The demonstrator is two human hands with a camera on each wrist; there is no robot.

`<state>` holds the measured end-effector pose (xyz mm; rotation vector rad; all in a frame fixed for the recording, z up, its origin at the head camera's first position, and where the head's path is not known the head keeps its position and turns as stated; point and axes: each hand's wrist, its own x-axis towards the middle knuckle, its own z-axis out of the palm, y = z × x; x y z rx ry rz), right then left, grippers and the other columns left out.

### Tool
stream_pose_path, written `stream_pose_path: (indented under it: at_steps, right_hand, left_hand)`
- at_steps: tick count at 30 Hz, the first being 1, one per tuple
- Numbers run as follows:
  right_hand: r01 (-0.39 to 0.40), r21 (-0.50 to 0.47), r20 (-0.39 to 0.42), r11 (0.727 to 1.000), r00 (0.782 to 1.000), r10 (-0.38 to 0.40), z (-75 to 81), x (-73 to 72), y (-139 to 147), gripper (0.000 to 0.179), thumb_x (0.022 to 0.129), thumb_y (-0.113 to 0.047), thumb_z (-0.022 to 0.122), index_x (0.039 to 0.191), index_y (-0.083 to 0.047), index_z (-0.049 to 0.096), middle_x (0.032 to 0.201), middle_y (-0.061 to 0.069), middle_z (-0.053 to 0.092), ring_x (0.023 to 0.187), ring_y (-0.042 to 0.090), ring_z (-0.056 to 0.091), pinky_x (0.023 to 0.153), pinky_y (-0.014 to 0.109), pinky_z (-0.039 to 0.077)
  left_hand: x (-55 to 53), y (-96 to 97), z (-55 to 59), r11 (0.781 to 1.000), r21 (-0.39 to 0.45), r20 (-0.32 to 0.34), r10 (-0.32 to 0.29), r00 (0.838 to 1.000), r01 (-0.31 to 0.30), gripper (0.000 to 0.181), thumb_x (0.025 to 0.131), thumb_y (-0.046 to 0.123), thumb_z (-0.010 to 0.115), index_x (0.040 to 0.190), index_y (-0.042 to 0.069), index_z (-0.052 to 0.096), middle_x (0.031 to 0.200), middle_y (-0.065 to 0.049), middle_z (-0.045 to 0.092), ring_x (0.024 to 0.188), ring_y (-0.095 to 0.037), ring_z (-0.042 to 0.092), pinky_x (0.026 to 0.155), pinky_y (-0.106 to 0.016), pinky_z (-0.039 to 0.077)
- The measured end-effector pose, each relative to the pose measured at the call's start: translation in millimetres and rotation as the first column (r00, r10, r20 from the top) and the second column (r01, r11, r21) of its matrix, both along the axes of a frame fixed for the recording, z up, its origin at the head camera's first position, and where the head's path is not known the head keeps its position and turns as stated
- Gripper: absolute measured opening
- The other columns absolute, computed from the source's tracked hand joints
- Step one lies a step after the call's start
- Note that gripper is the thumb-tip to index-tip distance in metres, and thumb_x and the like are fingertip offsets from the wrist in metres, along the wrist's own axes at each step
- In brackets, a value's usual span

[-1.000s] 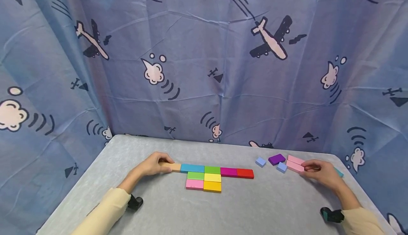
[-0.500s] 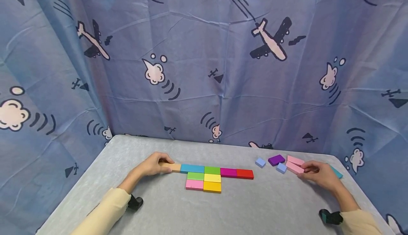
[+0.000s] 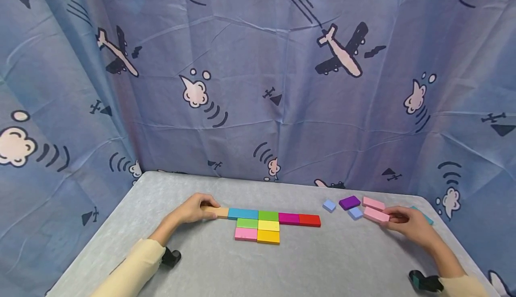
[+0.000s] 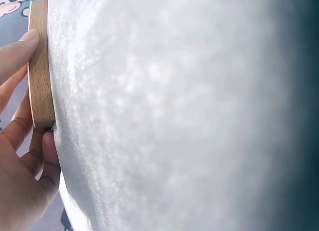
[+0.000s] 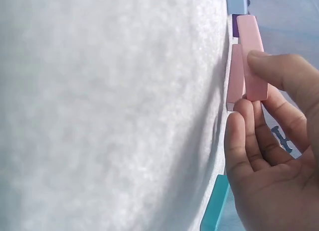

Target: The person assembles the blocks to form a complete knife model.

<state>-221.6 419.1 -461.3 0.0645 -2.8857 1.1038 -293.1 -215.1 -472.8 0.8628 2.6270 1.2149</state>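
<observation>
At the left end of a row of flat coloured blocks, my left hand grips a natural wood block. In the left wrist view, thumb and fingers lie along the sides and end of this wood block, which meets a teal-blue one. My right hand pinches a pink block between thumb and fingers. The right wrist view shows the held pink block raised in front of a second pink block, which lies on the table.
The row continues with blue, green, magenta and red blocks. Below sit light green, yellow, pink and orange-yellow ones. Near the right hand lie a purple block, small light-blue blocks and a teal block. A patterned curtain hangs behind.
My right hand has drawn the pink block slightly right and up, so a gap now separates it from the other pink block. My left hand stays on the wood block.
</observation>
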Motion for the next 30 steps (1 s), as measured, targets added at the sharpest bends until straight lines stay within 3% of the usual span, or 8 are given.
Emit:
stream_pose_path:
  at_steps: [6, 11, 21, 30]
  right_hand:
    - [0.026, -0.042, -0.025, 0.999, 0.999, -0.027, 3.4, 7.8, -6, 0.047, 0.085, -0.014, 0.085, 0.119, 0.012, 0.065, 0.105, 0.019, 0.069, 0.081, 0.008, 0.065, 0.067, 0.024, 0.053]
    - [-0.038, -0.102, -0.068, 0.994, 0.997, 0.031, 8.3, 14.0, -18, 0.042, 0.085, -0.009, 0.084, 0.117, 0.012, 0.067, 0.106, 0.02, 0.07, 0.082, 0.008, 0.066, 0.068, 0.024, 0.054]
    - [-0.103, -0.156, 0.019, 0.982, 0.994, 0.107, 21.4, 18.0, -62, 0.046, 0.087, -0.018, 0.083, 0.124, 0.005, 0.068, 0.113, 0.015, 0.068, 0.088, 0.019, 0.064, 0.074, 0.025, 0.053]
    - [-0.228, -0.211, -0.064, 0.95, 0.973, 0.22, 28.1, 19.4, -105, 0.037, 0.085, -0.013, 0.084, 0.117, 0.001, 0.072, 0.106, 0.011, 0.068, 0.086, 0.018, 0.064, 0.076, 0.026, 0.055]
  left_hand:
    - [0.9, 1.1, 1.9, 1.0, -0.008, 0.008, 0.008, 1.0, -0.008, 0.018, 0.084, 0.007, 0.084, 0.101, 0.006, 0.077, 0.097, 0.0, 0.07, 0.089, -0.018, 0.06, 0.083, -0.038, 0.048]
    - [1.8, 2.0, 3.4, 1.0, -0.006, 0.013, 0.008, 1.0, -0.008, 0.019, 0.085, 0.007, 0.084, 0.102, 0.005, 0.076, 0.098, 0.0, 0.07, 0.09, -0.019, 0.061, 0.084, -0.039, 0.048]
    - [1.5, 0.9, 2.0, 1.0, 0.013, 0.011, 0.005, 1.0, -0.005, 0.019, 0.085, 0.006, 0.083, 0.102, 0.003, 0.076, 0.097, -0.002, 0.071, 0.089, -0.019, 0.061, 0.084, -0.038, 0.048]
    - [1.8, 0.5, 3.1, 1.0, 0.022, 0.014, -0.001, 1.0, 0.001, 0.02, 0.085, 0.006, 0.083, 0.103, 0.003, 0.076, 0.098, -0.003, 0.07, 0.09, -0.021, 0.061, 0.083, -0.04, 0.049]
